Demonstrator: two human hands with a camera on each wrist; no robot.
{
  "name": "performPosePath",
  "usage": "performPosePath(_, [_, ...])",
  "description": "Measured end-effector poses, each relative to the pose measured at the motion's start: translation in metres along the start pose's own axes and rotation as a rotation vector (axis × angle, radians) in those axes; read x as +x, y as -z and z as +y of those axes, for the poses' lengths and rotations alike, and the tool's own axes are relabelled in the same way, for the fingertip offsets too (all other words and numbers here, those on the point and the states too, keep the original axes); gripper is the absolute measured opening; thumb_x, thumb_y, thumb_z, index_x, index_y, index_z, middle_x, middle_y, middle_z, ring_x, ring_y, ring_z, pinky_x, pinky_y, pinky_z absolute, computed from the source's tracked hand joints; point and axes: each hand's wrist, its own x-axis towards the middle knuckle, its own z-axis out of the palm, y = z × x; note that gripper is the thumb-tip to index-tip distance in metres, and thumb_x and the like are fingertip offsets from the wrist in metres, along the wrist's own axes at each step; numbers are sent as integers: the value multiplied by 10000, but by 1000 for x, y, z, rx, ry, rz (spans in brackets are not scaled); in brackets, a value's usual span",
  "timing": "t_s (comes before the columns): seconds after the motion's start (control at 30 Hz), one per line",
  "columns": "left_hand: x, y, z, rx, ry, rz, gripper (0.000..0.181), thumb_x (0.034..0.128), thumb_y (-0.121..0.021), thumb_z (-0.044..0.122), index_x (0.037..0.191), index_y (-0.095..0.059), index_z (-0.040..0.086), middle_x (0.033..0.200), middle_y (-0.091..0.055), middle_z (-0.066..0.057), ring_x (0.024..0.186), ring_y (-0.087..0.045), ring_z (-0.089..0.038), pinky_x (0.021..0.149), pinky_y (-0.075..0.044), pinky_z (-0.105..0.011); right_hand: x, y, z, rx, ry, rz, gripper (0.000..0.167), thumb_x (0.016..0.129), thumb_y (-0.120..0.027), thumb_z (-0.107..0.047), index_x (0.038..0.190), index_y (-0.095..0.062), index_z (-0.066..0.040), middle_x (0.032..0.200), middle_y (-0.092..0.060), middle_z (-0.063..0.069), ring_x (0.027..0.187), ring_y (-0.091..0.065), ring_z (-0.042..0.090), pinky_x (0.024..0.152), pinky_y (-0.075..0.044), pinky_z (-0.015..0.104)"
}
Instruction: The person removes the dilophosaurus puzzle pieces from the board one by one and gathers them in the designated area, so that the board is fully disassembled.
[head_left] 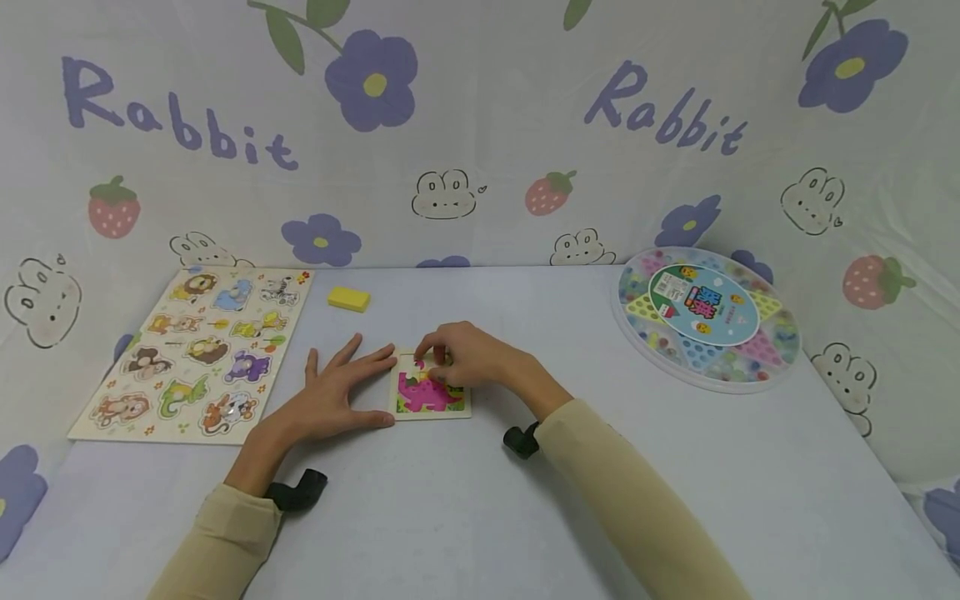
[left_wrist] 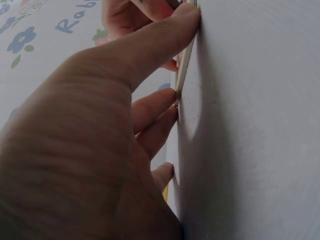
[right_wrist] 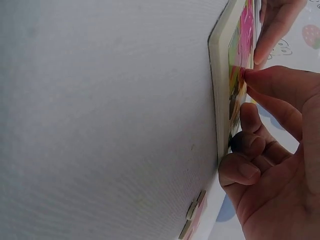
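Note:
A small square jigsaw puzzle (head_left: pixel 429 397) with a pink dinosaur in a pale frame lies flat at the middle of the table. My left hand (head_left: pixel 330 396) spreads its fingers along the puzzle's left side; the thumb and fingertips touch the frame's edge (left_wrist: pixel 186 65). Over the puzzle's upper part, my right hand (head_left: pixel 480 358) has its fingers curled, with thumb and index finger pinching a small puzzle piece at the picture's surface. The fingers hide most of that piece. In the right wrist view, a loose pinkish puzzle piece (right_wrist: pixel 195 216) lies on the table beyond the frame.
A board of animal pictures (head_left: pixel 202 354) lies at the left. Behind the left hand is a yellow block (head_left: pixel 348 299). A round, clear case of colourful beads (head_left: pixel 705 321) sits at the back right, near the patterned cloth wall (head_left: pixel 480 100).

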Motion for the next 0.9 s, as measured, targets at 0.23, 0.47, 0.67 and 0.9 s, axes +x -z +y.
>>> performPosePath(0.23, [0, -1, 0, 1, -1, 2, 867, 858, -831, 531, 1601, -491, 241, 1744, -356, 36, 1683, -39, -400, 1209, 187, -806, 0, 1, -1, 5, -11, -17, 306, 1007, -703, -197, 1311, -738, -196, 1023, -658, 27, 983, -573, 172, 851, -509, 289])
performPosePath(0.47, [0, -1, 0, -1, -4, 4, 864, 860, -834, 520, 1600, -493, 231, 1744, -357, 31, 1682, -38, -406, 1205, 187, -811, 1, 0, 0, 10, -10, -23, 304, 1010, -707, -203, 1313, -730, -195, 1026, -651, 33, 996, -570, 174, 871, -507, 294])
performPosePath(0.67, [-1, -1, 0, -2, -3, 4, 862, 861, -831, 525, 1599, -495, 230, 1743, -358, 30, 1682, -36, -405, 1205, 188, -811, 1, -1, 0, 17, -27, -24, 305, 1010, -707, -208, 1314, -727, -206, 1032, -637, 38, 1012, -563, 178, 875, -499, 302])
performPosePath(0.9, [0, -2, -2, 3, -2, 4, 864, 863, -826, 540, 1602, -490, 244, 1747, -351, 36, 1683, -33, -403, 1205, 188, -811, 0, 0, 0, 22, -33, -25, 313, 1009, -707, -205, 1322, -721, -206, 1047, -626, 44, 1029, -554, 184, 872, -492, 304])
